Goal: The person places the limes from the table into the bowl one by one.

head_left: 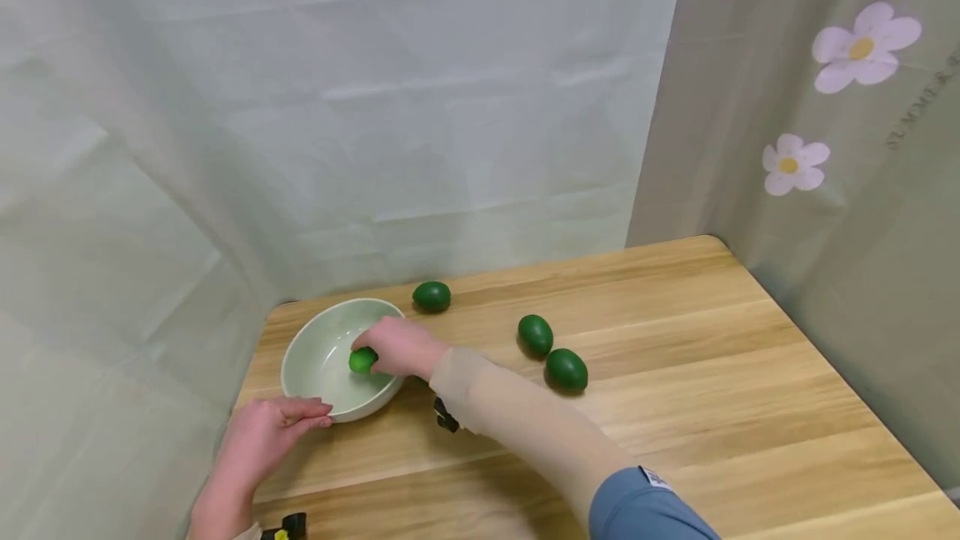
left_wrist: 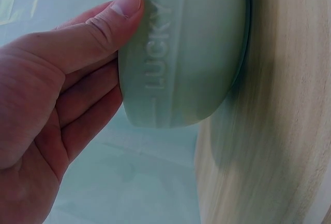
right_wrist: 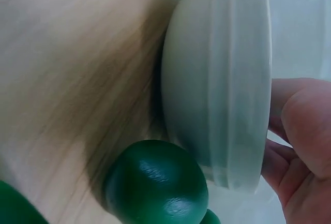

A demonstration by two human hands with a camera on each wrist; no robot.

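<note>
A pale green bowl [head_left: 306, 357] with raised lettering on its side stands at the table's left end. My left hand [head_left: 262, 436] pinches its near rim, the thumb [left_wrist: 111, 22] lying against the outer wall in the left wrist view. Inside the bowl, my right hand [head_left: 401, 346] holds a bright green fruit [head_left: 363, 360], perhaps a lime, in its fingers. The bowl wall hides that fruit in the right wrist view, where the right hand [right_wrist: 305, 136] shows beyond the rim. A dark green avocado [right_wrist: 158, 182] lies close to the bowl there.
On the wooden table [head_left: 705, 357] are one avocado [head_left: 432, 297] behind the bowl and two more, an avocado [head_left: 536, 335] and another avocado [head_left: 567, 370], side by side right of it. A pale curtain [head_left: 450, 107] hangs along the back edge.
</note>
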